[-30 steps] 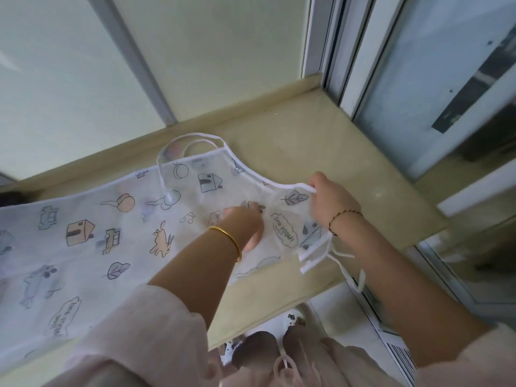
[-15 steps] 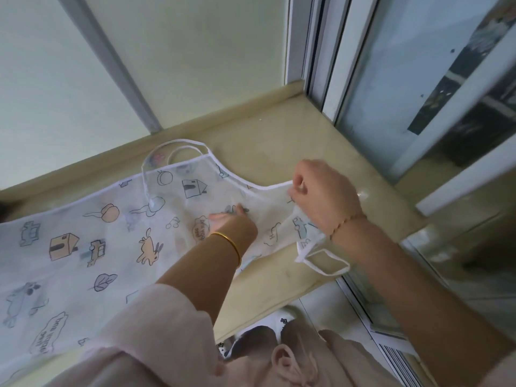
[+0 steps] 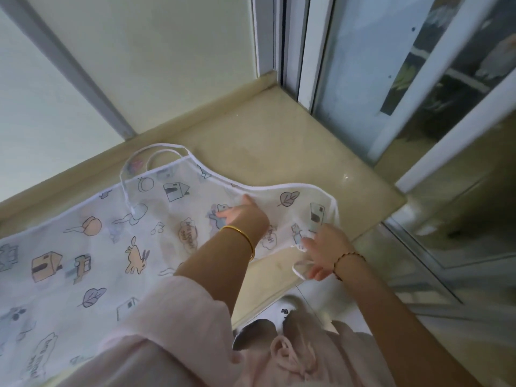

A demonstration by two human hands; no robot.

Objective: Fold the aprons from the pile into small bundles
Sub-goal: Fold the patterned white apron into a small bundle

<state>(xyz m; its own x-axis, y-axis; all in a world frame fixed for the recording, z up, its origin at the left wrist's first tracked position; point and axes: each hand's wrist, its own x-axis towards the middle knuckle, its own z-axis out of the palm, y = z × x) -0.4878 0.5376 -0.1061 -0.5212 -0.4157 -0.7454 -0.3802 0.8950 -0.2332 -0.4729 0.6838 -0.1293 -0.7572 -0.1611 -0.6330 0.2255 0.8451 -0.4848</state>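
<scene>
- Your left hand (image 3: 241, 216) presses flat on the apron (image 3: 111, 247), spread across the surface (image 3: 279, 152).
- Your right hand (image 3: 325, 248) pinches its tie (image 3: 297, 270) at the near right.
- Its bubble lettering (image 3: 186, 236) is too blurred to read.

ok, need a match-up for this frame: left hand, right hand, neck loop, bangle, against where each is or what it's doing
Things:
1. left hand
2. right hand
3. neck loop
4. gold bangle

Places or states:
A. lies at the far edge of the apron, on the ledge
B. grips the apron's corner by the ledge's near edge
C. sits round the left wrist
D. presses flat on the apron

Pairs: 1-D, 2-B, 3-A, 4-C
</scene>
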